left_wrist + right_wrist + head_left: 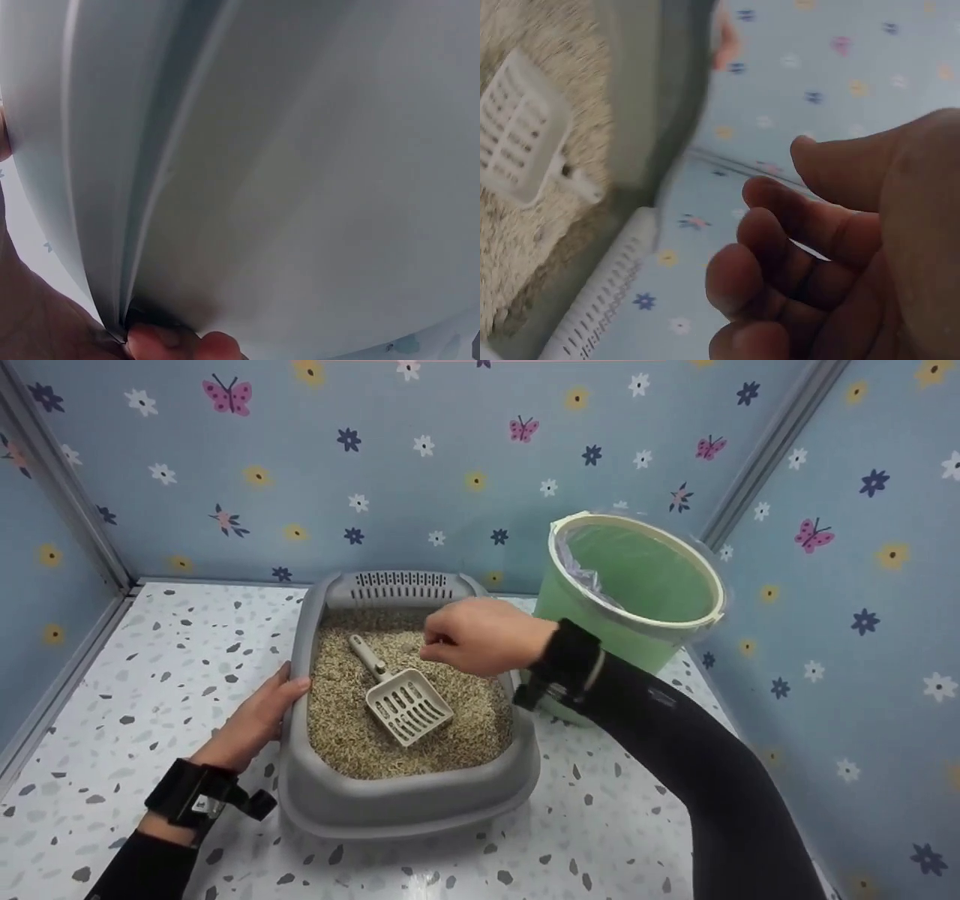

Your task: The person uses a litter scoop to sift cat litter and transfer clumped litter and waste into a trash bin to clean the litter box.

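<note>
A grey litter box [405, 810] stands on the table, filled with tan granular litter [476, 720]. On the litter lies a beige slotted litter scoop [369, 658], its handle toward the far left side; the right wrist view also catches this scoop [559, 161]. My left hand [259, 712] grips the box's left rim, thumb on top. In the left wrist view its fingertips [217, 346] curl against the grey underside of the rim. Above the litter, to the right of the scoop, my right hand [487, 637] hovers with loosely curled fingers and nothing between them.
A green bin [559, 596] with a cream rim and clear liner stands at the back right, close beside the box. Blue panels [420, 405] with flowers and butterflies enclose the back and sides. The tabletop [172, 660] has a speckled pattern.
</note>
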